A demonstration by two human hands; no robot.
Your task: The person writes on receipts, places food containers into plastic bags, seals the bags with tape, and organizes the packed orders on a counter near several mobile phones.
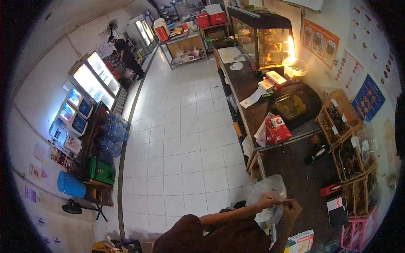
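Observation:
A clear plastic bag hangs at the edge of the dark counter, its gathered top pinched between my two hands. My left hand grips the bag from the left, the bare forearm reaching across from a dark sleeve. On the other side, my right hand also holds the gathered plastic, fingers bent close to the left hand. The bag's contents are too blurred to tell. Close by, printed sheets lie on the counter below my right hand.
Along the wall stand wooden compartment racks; a black notebook and red stapler-like object lie before them. Up the counter are a red paper bag, a metal tray and a lit food display warmer. A person stands by far-left fridges.

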